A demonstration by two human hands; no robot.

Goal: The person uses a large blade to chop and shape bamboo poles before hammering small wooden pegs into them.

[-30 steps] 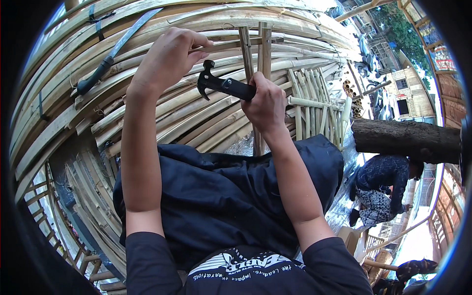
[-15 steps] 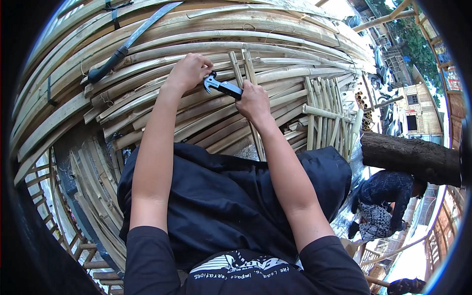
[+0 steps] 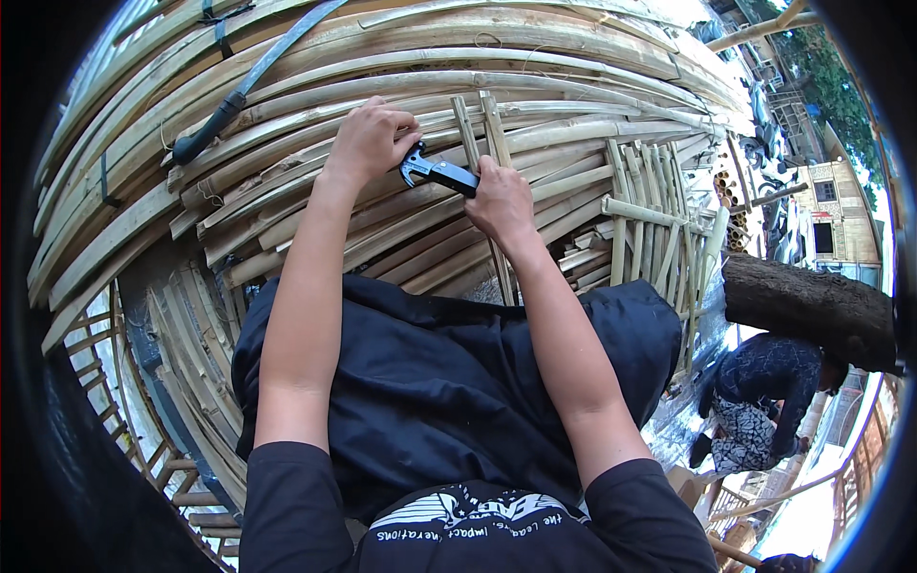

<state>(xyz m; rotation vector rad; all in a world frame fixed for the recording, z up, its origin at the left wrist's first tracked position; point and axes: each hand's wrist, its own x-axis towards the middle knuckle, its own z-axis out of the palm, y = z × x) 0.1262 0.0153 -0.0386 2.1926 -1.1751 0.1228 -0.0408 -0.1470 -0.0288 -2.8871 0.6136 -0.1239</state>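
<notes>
My right hand is wrapped round the black handle of a small claw hammer, which looks like a folding multi-tool. Its metal claw head points left, toward my left hand. The left fingers are bent and pinched together right at the top of the hammer head; whether they grip the head or some small thing is hidden. Two narrow bamboo strips stand crosswise just beyond my right hand, over a broad pile of long split bamboo. One strip continues below that hand toward my lap.
A machete with a dark handle lies on the bamboo at upper left. Right of my hands is a lattice of bamboo slats. Farther right are a thick tree trunk and a bent-over person. Dark cloth covers my lap.
The view has shifted slightly, so the surroundings sit a little farther right. Both hands and the hammer keep nearly the same pose, with the left fingertips still at the hammer head.
</notes>
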